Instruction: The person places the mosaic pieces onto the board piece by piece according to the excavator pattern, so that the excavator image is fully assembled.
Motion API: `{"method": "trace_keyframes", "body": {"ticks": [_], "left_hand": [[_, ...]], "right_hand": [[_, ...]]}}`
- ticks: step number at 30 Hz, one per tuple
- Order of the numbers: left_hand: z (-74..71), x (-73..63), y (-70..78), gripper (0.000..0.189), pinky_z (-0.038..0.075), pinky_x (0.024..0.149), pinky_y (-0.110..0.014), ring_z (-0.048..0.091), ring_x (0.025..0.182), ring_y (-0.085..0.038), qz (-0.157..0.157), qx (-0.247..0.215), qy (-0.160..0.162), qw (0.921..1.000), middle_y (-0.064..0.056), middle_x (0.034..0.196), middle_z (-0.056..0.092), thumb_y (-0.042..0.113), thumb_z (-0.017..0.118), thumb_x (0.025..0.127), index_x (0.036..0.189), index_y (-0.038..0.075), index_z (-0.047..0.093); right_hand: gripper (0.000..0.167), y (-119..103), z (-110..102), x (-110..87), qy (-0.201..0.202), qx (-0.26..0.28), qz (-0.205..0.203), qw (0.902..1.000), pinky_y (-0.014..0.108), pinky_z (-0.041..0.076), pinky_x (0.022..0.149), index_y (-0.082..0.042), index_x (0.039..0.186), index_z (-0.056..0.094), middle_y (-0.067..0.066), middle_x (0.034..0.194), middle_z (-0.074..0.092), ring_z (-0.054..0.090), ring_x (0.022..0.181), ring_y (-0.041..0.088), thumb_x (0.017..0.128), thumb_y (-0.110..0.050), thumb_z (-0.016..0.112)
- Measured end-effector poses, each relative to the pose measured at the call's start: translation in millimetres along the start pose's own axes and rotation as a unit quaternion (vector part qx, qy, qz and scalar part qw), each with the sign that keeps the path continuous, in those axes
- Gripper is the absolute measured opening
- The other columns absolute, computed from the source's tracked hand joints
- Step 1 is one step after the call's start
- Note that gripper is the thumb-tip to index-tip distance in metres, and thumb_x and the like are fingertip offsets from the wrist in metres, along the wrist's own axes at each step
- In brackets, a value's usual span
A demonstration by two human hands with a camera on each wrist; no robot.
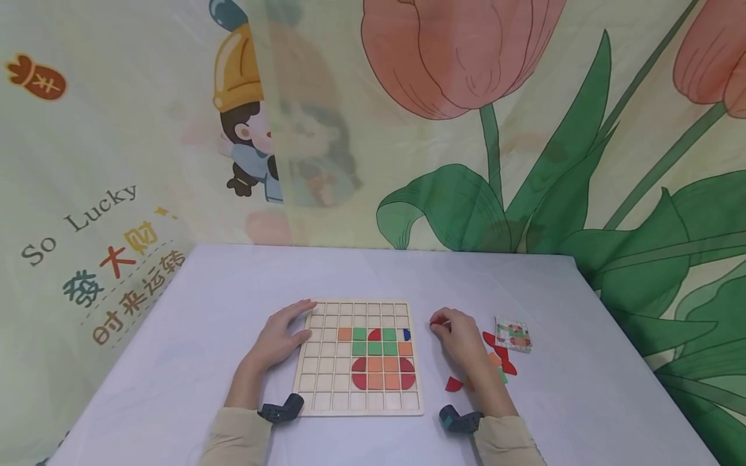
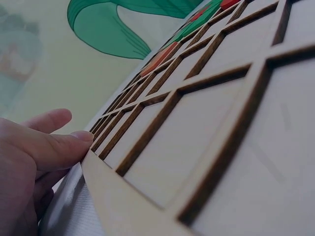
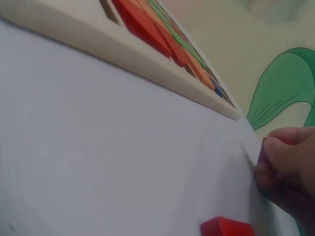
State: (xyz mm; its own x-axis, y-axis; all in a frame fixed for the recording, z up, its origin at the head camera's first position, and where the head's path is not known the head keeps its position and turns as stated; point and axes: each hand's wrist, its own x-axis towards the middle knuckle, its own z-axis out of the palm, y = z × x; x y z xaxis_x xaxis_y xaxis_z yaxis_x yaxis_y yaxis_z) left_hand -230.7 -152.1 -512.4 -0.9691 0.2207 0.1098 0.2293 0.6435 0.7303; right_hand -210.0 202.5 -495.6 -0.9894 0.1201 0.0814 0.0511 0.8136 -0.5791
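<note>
A wooden grid board [image 1: 319, 382] lies flat on the table, with green, orange, red and blue pieces set in some of its cells. My left hand [image 1: 278, 338] rests along the board's upper left edge, fingers stretched and thumb [image 2: 69, 147] touching the rim. To the right of the board, my right hand [image 1: 462, 338] pinches a small red piece [image 1: 438, 321] between thumb and fingertips, above the table. The fingers hide most of that piece, so its full shape cannot be told. A loose red quarter-circle piece [image 1: 453, 384] lies near the right wrist.
Beyond the right forearm lie more loose red pieces [image 1: 508, 364], with orange and green ones partly hidden. A small pattern card [image 1: 513, 334] is beside them. The white-covered table [image 1: 245, 272] meets a printed curtain [image 1: 326, 220] at its far edge.
</note>
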Motion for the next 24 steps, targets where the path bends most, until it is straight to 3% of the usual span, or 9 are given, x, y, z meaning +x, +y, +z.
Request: {"method": "trace_keyframes", "body": {"ticks": [8, 16, 20, 24], "left_hand": [[0.8, -0.2, 1.2, 0.055, 0.025, 0.116, -0.055, 0.033, 0.141, -0.033, 0.001, -0.001, 0.004, 1.0000, -0.009, 0.149, 0.042, 0.014, 0.065, 0.085, 0.138, 0.018, 0.049], [2.0, -0.7, 0.6, 0.055, 0.026, 0.116, -0.054, 0.034, 0.140, -0.034, 0.014, -0.008, 0.009, 0.9998, -0.011, 0.148, 0.044, 0.012, 0.066, 0.084, 0.137, 0.016, 0.050], [1.0, -0.2, 1.3, 0.055, 0.025, 0.116, -0.054, 0.034, 0.140, -0.033, 0.008, -0.006, 0.007, 0.9999, -0.009, 0.148, 0.043, 0.013, 0.066, 0.085, 0.138, 0.017, 0.050], [-0.1, 0.0, 0.5, 0.055, 0.025, 0.116, -0.054, 0.034, 0.140, -0.033, 0.008, -0.001, 0.005, 1.0000, -0.009, 0.149, 0.043, 0.014, 0.065, 0.085, 0.138, 0.017, 0.050]], "right_hand": [[0.022, -2, 0, -0.7, -0.005, 0.017, -0.025, 0.9995, 0.036, 0.058, 0.087, -0.015, 0.104, 0.068, 0.003, 0.101, 0.065, 0.062, 0.092, 0.017, 0.083, -0.014, 0.074], [0.027, -13, 2, -4.1, 0.002, 0.049, -0.018, 0.9986, 0.032, 0.058, 0.084, -0.019, 0.107, 0.070, -0.002, 0.101, 0.068, 0.061, 0.091, 0.014, 0.081, -0.019, 0.076], [0.024, -29, 6, -3.0, -0.012, 0.068, -0.041, 0.9968, 0.032, 0.058, 0.085, -0.019, 0.107, 0.071, -0.002, 0.102, 0.070, 0.063, 0.095, 0.015, 0.084, -0.016, 0.073], [0.025, -53, 15, 3.5, -0.052, 0.079, -0.073, 0.9929, 0.033, 0.058, 0.086, -0.017, 0.110, 0.071, 0.001, 0.107, 0.069, 0.063, 0.099, 0.017, 0.086, -0.010, 0.068]]}}
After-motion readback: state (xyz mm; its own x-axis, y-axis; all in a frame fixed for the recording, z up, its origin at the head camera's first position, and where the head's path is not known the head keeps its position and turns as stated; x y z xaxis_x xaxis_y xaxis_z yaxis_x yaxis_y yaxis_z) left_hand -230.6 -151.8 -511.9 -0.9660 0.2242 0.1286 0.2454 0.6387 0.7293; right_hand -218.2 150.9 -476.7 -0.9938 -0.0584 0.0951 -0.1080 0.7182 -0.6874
